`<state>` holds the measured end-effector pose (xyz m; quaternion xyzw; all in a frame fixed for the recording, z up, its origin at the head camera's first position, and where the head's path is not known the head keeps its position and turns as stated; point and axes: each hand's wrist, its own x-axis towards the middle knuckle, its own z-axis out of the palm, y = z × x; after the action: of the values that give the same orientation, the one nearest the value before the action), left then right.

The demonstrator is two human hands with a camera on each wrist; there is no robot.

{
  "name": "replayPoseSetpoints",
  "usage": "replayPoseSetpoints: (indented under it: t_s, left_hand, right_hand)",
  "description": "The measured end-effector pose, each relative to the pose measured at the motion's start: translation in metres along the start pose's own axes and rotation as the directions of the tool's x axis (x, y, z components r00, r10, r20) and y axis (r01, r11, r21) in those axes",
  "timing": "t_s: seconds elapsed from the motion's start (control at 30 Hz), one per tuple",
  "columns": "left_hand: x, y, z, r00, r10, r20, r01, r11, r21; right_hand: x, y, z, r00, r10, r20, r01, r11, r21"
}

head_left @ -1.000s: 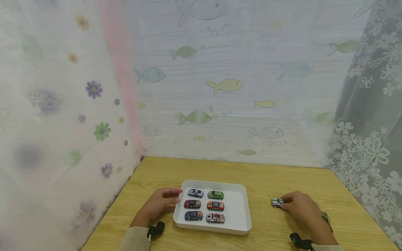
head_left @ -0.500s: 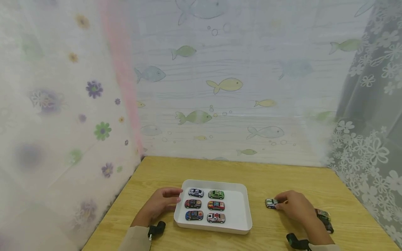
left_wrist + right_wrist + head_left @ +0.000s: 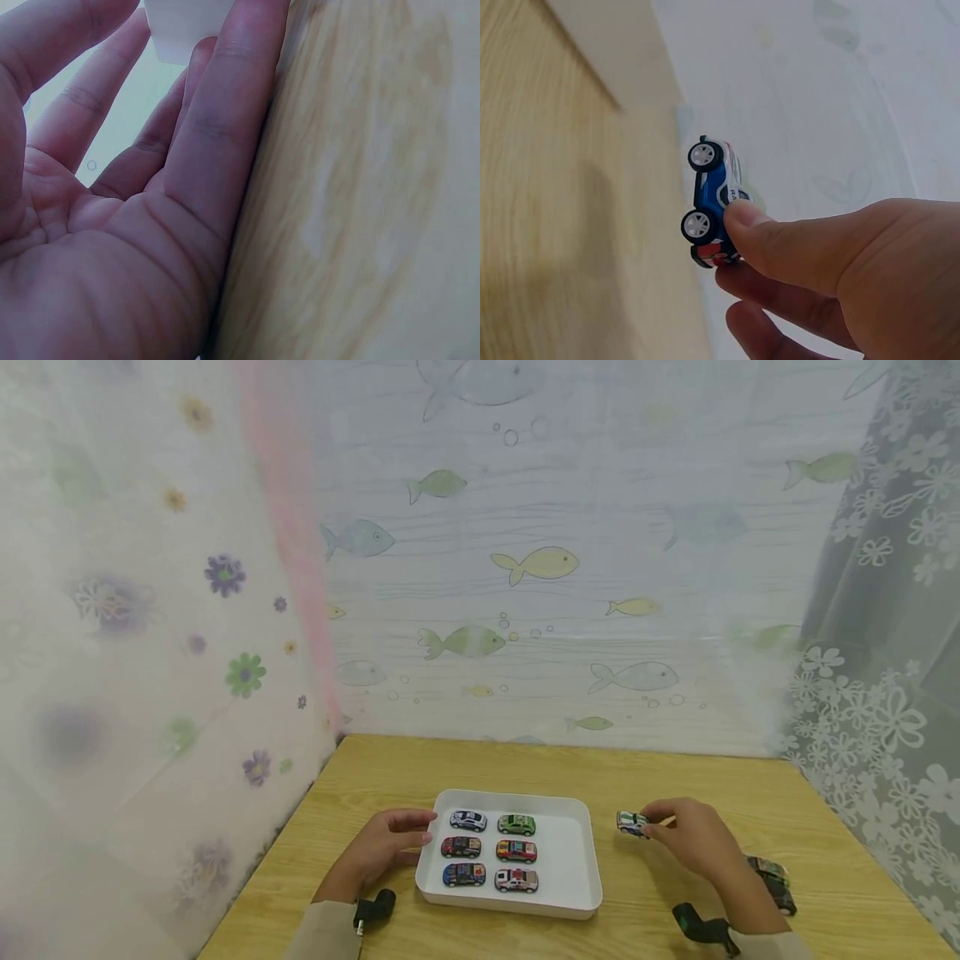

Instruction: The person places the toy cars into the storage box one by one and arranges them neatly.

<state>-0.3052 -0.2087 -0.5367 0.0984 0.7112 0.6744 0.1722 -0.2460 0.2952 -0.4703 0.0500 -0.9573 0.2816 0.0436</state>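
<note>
In the head view, a wood-grained worktop (image 3: 675,777) spreads under both grips. Beyond them hangs a pale fish-print sheet (image 3: 540,485), with a flowered sheet (image 3: 150,693) out past the left grip and a grey flowered curtain (image 3: 892,652) out past the right.

The left grip (image 3: 382,847) is spread, fingers loosely bent and pinching nothing, with its fingertips against the near side wall of the white tray (image 3: 572,860). Just past those fingertips, inside the tray, stand six cars (image 3: 516,851) in two columns of three. The right grip (image 3: 693,839) is narrow, holding the car (image 3: 632,823) at its fingertips, between itself and the tray. Two more cars (image 3: 768,868) sit beside the right forearm, partly hidden by it.

In the left wrist view, the worktop runs along the little-finger side of the grip; a white part of the tray shows by its fingers.

In the right wrist view, the thumb presses one side of the car near its red end, fingers behind; the car is held clear of the worktop.
</note>
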Motion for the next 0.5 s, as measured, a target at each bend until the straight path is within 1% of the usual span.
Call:
replayPoseSetpoints:
  t_s: [0.1,0.23,0.5]
  left_hand:
    - [0.000,0.000,0.000,1.000,-0.001,-0.001,0.001,1.000,0.001]
    - [0.000,0.000,0.000,1.000,-0.001,0.000,0.001,1.000,0.001]
    - [0.000,0.000,0.000,1.000,-0.005,-0.006,0.005,1.000,0.000]
  right_hand:
    - [0.001,-0.009,-0.001,1.000,-0.020,-0.010,0.020,1.000,0.018]
    - [0.004,-0.020,0.000,1.000,-0.022,-0.015,0.023,0.999,0.049]
    - [0.012,-0.037,0.009,0.999,-0.031,-0.034,0.035,0.992,0.122]
